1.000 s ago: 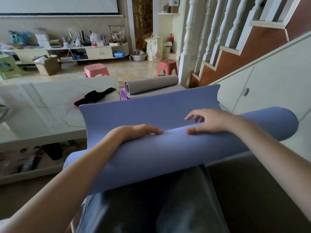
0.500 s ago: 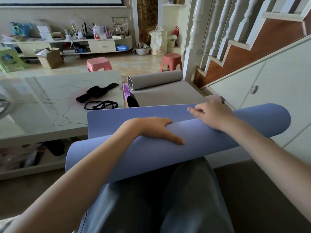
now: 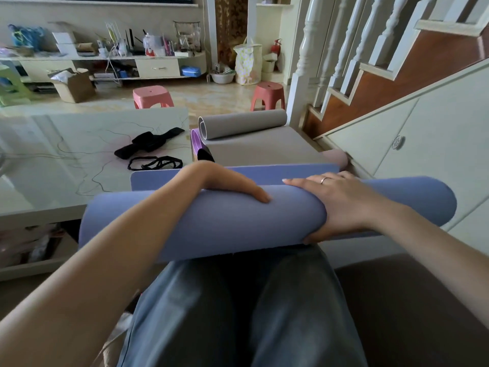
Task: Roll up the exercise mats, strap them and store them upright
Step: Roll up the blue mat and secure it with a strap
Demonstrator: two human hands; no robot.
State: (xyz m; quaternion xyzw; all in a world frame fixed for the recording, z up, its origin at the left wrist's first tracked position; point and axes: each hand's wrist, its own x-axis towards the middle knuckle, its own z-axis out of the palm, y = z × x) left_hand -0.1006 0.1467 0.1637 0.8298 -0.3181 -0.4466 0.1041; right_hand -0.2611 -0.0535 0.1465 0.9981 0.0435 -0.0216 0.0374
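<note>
- The person sits with legs in grey-blue trousers [image 3: 238,313] nearest the camera, and the blue mat [image 3: 211,221] lies rolled across the lap, running left to right.
- The left hand [image 3: 227,185] lies on top of the roll, palm down, fingers fairly straight and together, the fingertips pressing the curve of the roll; it grips nothing.
- The right hand [image 3: 341,207] wraps the roll just right of the middle: fingers spread over the top, thumb hooked under the lower edge, so it clamps the blue mat. A ring [image 3: 323,180] sits on one finger.
- Beyond the roll a short flat strip of the same mat, not yet wound in, stretches away from the hands.
- Further out, a grey mat [image 3: 254,147] lies partly unrolled, its rolled end at the far side, with a purple rolled mat [image 3: 195,141] tucked at its left edge.
- To the left stands a glass-topped table [image 3: 53,165]; on it lie a black strap [image 3: 150,141] and a thinner black looped strap [image 3: 156,163], probably elastic, though it is small in this view.
- Behind are two pink stools [image 3: 152,96], a cardboard box [image 3: 75,84] and a cluttered low shelf [image 3: 105,59] along the far wall.
- At right a white-railed staircase [image 3: 370,54] rises above white cupboard doors [image 3: 397,139].
</note>
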